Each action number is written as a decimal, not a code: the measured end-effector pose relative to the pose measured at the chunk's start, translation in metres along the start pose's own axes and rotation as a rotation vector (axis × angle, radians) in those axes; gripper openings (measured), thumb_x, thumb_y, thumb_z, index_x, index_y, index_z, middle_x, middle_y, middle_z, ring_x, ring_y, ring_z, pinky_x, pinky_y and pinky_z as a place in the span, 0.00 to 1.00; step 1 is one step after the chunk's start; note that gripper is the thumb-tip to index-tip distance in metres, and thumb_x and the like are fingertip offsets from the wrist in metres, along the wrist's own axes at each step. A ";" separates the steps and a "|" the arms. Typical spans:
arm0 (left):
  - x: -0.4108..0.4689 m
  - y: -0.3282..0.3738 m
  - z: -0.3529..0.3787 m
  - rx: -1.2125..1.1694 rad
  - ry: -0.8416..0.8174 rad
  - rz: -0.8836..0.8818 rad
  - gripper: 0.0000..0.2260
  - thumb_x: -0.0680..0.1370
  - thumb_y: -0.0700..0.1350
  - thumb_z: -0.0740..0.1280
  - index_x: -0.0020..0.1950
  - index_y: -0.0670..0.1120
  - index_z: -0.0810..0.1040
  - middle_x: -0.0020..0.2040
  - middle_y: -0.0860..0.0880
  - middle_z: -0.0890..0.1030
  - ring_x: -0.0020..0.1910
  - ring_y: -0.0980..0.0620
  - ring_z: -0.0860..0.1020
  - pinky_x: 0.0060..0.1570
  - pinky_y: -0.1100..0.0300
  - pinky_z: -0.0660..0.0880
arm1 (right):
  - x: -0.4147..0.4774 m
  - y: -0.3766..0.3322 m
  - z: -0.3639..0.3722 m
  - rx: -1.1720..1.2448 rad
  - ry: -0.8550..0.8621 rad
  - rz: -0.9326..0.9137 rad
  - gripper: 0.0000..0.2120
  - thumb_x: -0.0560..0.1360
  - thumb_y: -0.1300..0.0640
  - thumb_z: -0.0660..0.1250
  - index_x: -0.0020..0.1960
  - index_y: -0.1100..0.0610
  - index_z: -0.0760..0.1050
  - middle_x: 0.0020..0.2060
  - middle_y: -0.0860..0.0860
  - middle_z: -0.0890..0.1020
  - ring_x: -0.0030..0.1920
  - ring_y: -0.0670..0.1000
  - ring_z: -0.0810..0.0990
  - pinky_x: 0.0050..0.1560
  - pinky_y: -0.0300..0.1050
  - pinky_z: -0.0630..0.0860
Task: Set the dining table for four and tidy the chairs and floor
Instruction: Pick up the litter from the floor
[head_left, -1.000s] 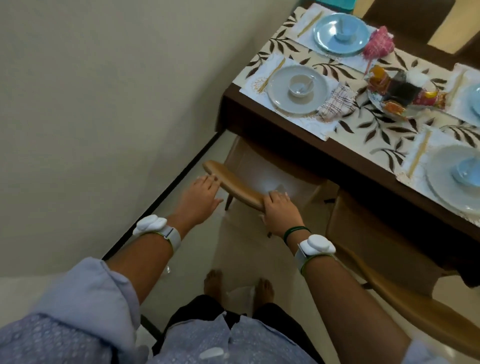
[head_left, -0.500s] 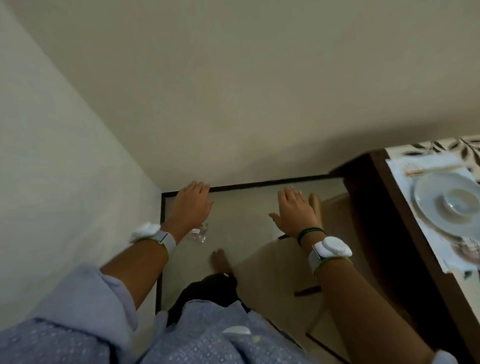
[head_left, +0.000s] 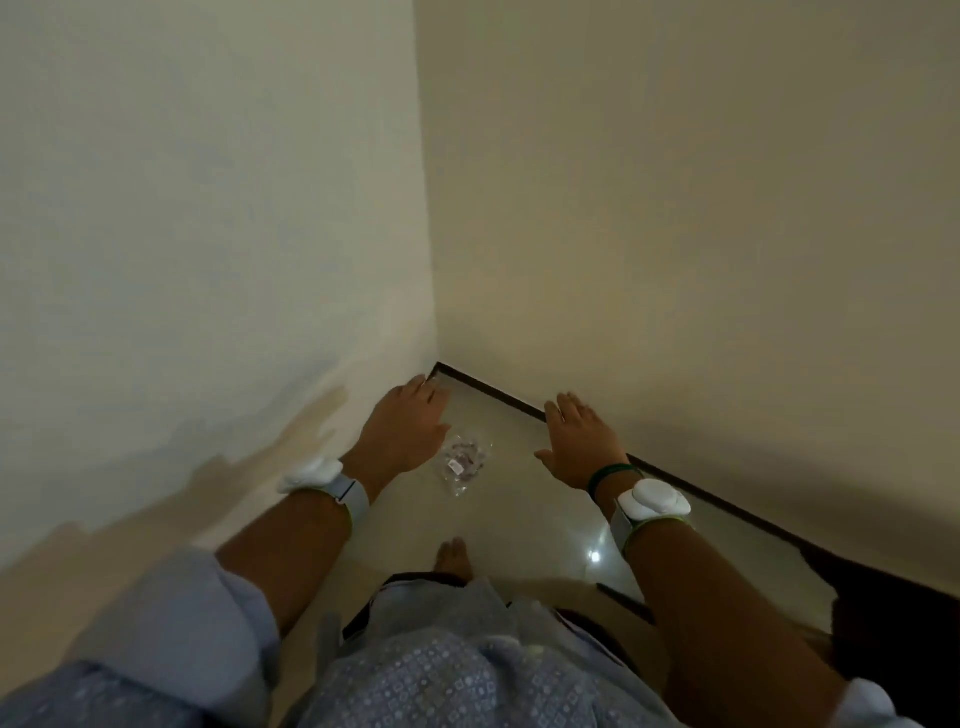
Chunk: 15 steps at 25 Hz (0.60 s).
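- A small clear wrapper (head_left: 464, 461) is seen lying flat on the pale tiled floor (head_left: 524, 525), close to the corner where two cream walls (head_left: 675, 208) meet above a dark skirting strip (head_left: 498, 395).
- The wrapper is flanked by both hands and touched by neither: the left hand (head_left: 405, 431) is held just beside it, palm down with fingers loosely spread and nothing grasped; the right hand (head_left: 579, 441) is held a little further off, equally flat and empty.
- White bands are worn on both wrists, and a bare foot (head_left: 454, 555) is placed near the wrapper.
- The floor-tidying step is judged to be in hand, with the pick-up not yet made.
- The thin, crinkled film could be missed or pushed along the glossy tile by flat fingers, and it could be stepped on by the nearby foot.
- A reddish patch is visible inside the wrapper, but no writing or brand can be read.
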<state>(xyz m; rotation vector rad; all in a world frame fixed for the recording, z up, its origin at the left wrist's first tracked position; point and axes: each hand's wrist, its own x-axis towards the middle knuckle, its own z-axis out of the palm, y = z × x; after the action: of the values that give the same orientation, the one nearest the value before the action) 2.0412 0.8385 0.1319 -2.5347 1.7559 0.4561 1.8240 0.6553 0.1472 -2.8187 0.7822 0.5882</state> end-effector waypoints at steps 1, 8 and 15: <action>0.002 -0.005 -0.003 -0.009 -0.005 -0.024 0.25 0.78 0.52 0.70 0.70 0.39 0.75 0.67 0.38 0.78 0.69 0.37 0.75 0.61 0.44 0.76 | 0.017 -0.005 -0.006 -0.014 -0.004 -0.046 0.39 0.79 0.41 0.63 0.79 0.62 0.52 0.78 0.61 0.55 0.79 0.61 0.52 0.78 0.56 0.54; -0.013 -0.014 0.003 -0.138 0.011 -0.326 0.28 0.83 0.56 0.59 0.80 0.44 0.62 0.79 0.42 0.64 0.79 0.42 0.60 0.73 0.47 0.64 | 0.120 -0.035 -0.043 -0.162 -0.075 -0.408 0.39 0.79 0.42 0.64 0.79 0.62 0.52 0.79 0.61 0.54 0.79 0.60 0.52 0.78 0.56 0.54; -0.041 0.040 0.037 -0.328 0.008 -0.912 0.29 0.83 0.56 0.61 0.80 0.44 0.62 0.78 0.42 0.66 0.78 0.41 0.62 0.71 0.46 0.67 | 0.192 -0.053 -0.044 -0.400 -0.183 -0.865 0.39 0.80 0.42 0.63 0.80 0.63 0.51 0.79 0.62 0.55 0.79 0.61 0.52 0.78 0.55 0.55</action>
<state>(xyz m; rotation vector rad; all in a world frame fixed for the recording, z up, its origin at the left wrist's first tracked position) 1.9827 0.8678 0.1126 -3.1557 0.3880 0.6835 2.0170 0.6004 0.1109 -2.9649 -0.6465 0.8645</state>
